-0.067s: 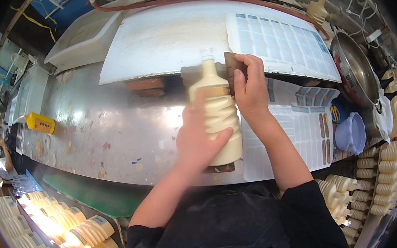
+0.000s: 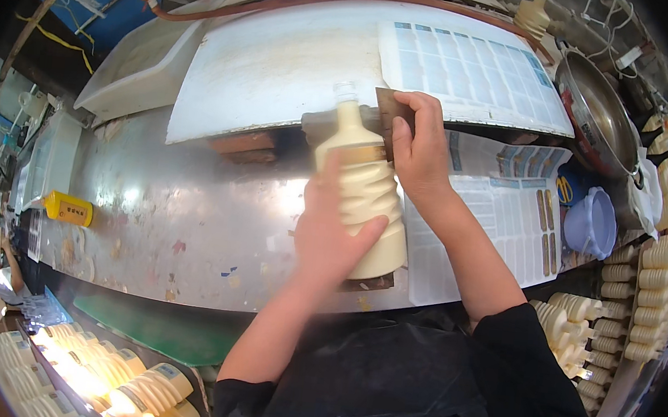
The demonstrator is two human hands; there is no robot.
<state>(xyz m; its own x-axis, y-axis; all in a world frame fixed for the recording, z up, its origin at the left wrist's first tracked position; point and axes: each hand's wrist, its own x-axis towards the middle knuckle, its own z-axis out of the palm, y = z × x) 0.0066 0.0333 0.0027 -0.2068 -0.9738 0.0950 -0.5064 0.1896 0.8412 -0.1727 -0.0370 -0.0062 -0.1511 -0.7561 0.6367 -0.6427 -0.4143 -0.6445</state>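
A cream-coloured bottle [image 2: 382, 255] with a twisted, ridged body and a clear glass neck lies on a low support on the metal table, its neck pointing away from me. My left hand [image 2: 326, 228], blurred by motion, grips its left side, with the thumb across the lower body. Pinched in my right hand [image 2: 424, 149] is a flat brown scraper-like piece [image 2: 391, 116], its edge against the bottle's right shoulder. A gold-brown label band [image 2: 365, 154] shows on the upper body between my hands. The left fingertips are smeared.
Label sheets [image 2: 461, 229] lie right of the bottle; another label sheet [image 2: 469, 61] rests on the white board [image 2: 267, 65] behind. A yellow bottle [image 2: 68, 209] lies at left. On the right are a purple bucket [image 2: 590, 225] and a metal pan [image 2: 601, 106]. Stacked bottles [image 2: 655, 296] flank me.
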